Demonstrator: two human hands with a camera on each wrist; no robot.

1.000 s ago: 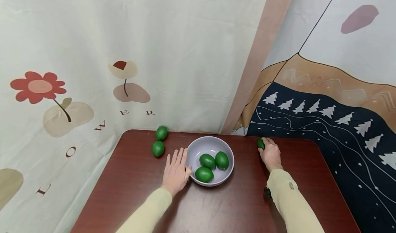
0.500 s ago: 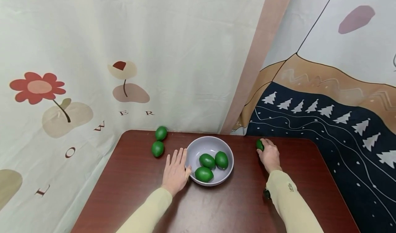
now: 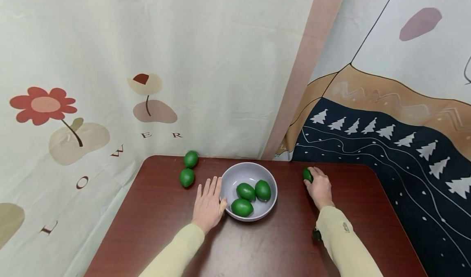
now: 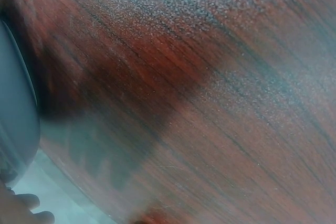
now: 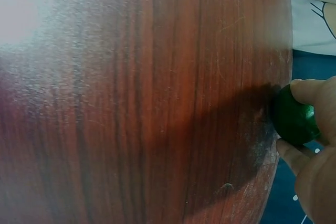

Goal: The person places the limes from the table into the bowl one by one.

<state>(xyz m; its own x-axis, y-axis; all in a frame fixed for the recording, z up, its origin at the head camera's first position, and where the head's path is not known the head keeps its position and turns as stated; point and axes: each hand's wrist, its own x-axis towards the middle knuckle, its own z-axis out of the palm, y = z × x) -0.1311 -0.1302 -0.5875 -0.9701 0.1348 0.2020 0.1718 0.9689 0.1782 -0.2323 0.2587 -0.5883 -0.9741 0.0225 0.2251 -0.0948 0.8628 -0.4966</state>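
Roughly halfway, likely: three limes in bowl, two limes left on desk; pinching sixth lime in right hand, holding left hand, slightly spread, at bowl's side.

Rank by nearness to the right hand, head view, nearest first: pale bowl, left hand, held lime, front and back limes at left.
1. Held lime: in the right hand.
2. Pale bowl: centre.
3. Left hand: at the bowl's left.
4. Front lime, back lime: far left, too close to call.
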